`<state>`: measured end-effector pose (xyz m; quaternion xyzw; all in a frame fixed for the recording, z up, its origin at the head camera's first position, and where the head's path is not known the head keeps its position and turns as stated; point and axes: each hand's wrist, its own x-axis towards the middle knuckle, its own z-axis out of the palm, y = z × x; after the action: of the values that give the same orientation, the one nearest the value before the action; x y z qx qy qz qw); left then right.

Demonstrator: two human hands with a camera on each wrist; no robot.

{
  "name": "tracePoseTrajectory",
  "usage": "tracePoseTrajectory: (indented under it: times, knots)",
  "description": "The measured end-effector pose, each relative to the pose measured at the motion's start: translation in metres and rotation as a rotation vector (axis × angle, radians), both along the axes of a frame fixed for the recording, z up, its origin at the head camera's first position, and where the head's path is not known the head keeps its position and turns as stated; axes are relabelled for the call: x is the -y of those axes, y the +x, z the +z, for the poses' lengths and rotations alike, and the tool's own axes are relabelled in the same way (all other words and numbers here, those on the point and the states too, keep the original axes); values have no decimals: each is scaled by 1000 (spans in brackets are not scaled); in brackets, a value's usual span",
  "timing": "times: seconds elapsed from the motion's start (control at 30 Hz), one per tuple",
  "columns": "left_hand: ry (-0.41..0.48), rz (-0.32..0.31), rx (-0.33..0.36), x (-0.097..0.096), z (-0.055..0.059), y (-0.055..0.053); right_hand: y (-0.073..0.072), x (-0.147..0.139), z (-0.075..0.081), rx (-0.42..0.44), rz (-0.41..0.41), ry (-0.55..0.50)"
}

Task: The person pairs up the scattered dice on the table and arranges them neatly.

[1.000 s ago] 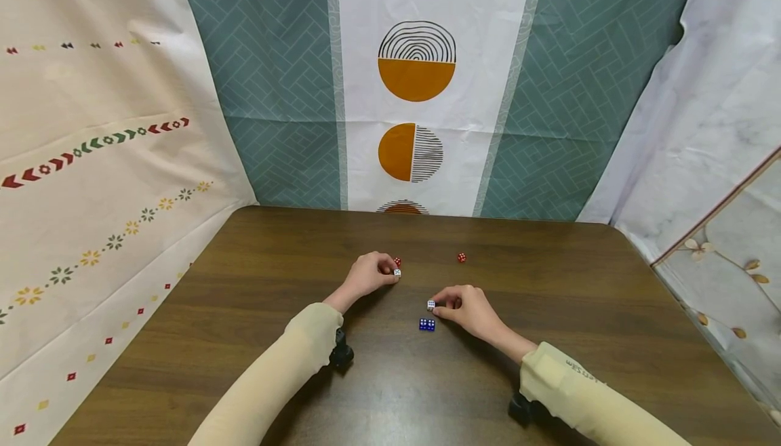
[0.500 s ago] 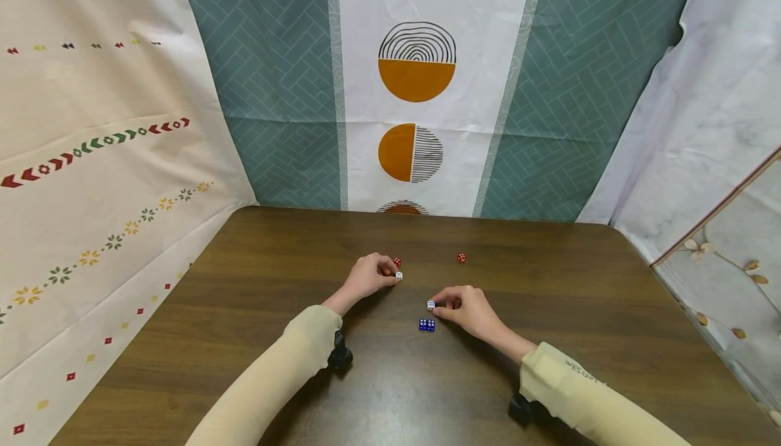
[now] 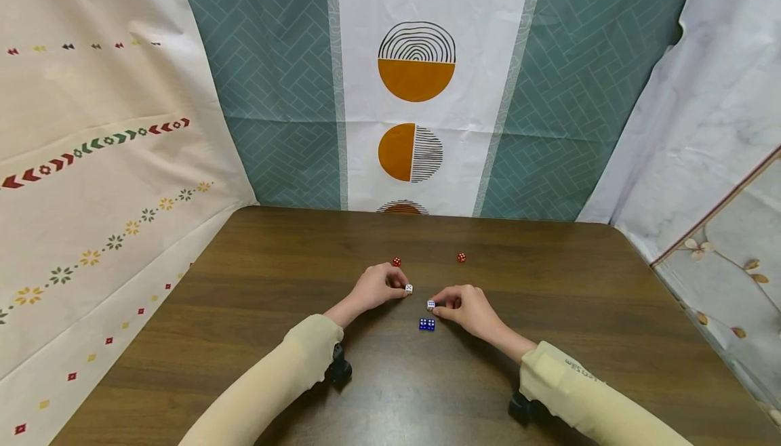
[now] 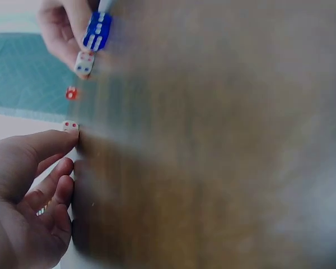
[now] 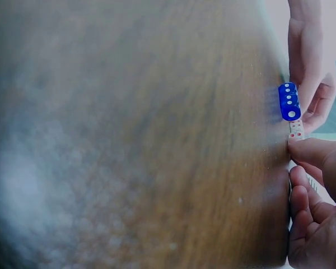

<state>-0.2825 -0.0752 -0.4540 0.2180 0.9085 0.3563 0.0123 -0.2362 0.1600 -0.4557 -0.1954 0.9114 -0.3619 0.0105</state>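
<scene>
My left hand (image 3: pixel 379 286) pinches a white die (image 3: pixel 409 289) between thumb and fingertips, just above or on the tabletop; I cannot tell which. Close by on the right, another white die (image 3: pixel 430 305) is held by the thumb and finger of my right hand (image 3: pixel 468 309). Two blue dice (image 3: pixel 427 325) sit side by side a little nearer to me, touching each other. In the left wrist view, the held white die (image 4: pixel 71 125) shows red pips at the thumb tip. The right wrist view has the blue dice (image 5: pixel 290 102) beside the right hand's white die (image 5: pixel 295 135).
Farther back, one red die (image 3: pixel 396 262) lies behind my left hand and a second red die (image 3: pixel 462 257) lies to its right. The brown wooden table (image 3: pixel 293 249) ends at a teal and white curtain (image 3: pixel 287 93). Patterned cloths hang on both sides.
My left hand has moved right and toward me with its white die, away from the left red die and closer to the other white die. The right hand has stayed in place.
</scene>
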Motion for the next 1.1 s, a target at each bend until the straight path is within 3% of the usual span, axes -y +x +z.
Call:
tracePoseTrajectory:
  times: [0.23,0.4,1.1]
  knots:
    - [3,-52,3,-6,1,13,0,0,1,-9,2,1]
    - [-17,-51,13,-11,1,19,0,0,0,-16,5,-3]
    - [-6,-49,21,-22,0,28,-1,0,-1,-12,5,-9]
